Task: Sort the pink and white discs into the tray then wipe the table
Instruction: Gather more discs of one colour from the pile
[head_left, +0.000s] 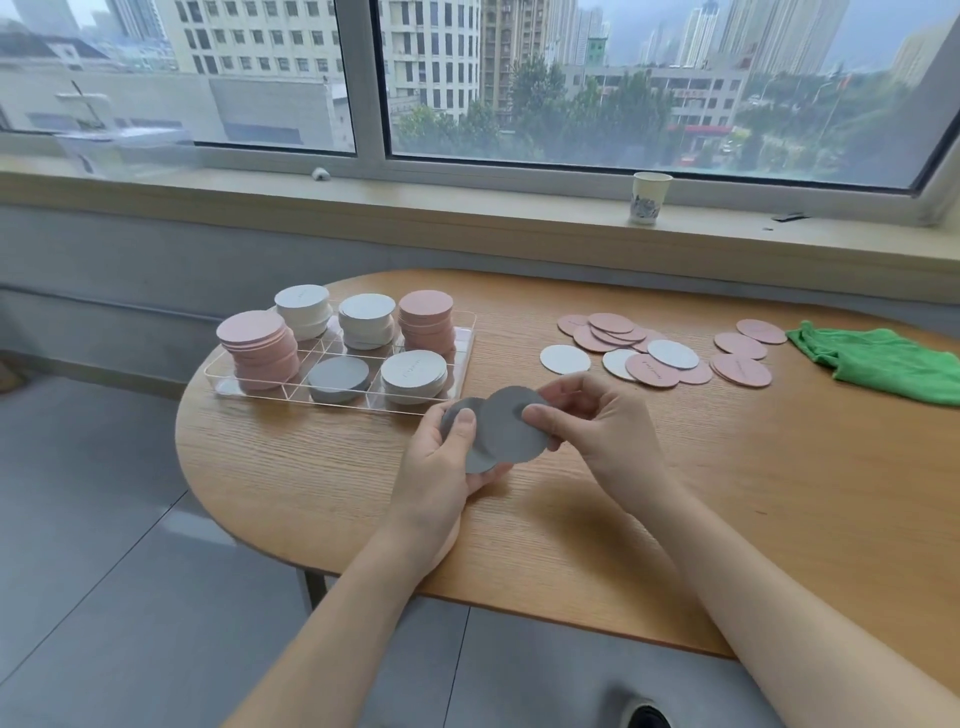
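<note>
Discs (511, 431) | left hand (441, 467) fingers pinch one | right hand (597, 421) fingers pinch another

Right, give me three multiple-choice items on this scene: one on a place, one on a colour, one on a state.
1. Where does the paper cup stand?
A. windowsill B. tray C. table
2. What colour is the cloth?
A. pink B. green C. white
3. What is the right hand doing?
A. resting flat B. wiping C. pinching a disc

Answers: 1 A, it stands on the sill under the window. 2 B, bright green at the table's right end. 3 C, thumb and fingers pinch a grey-looking disc that overlaps the one in the left hand.
</note>
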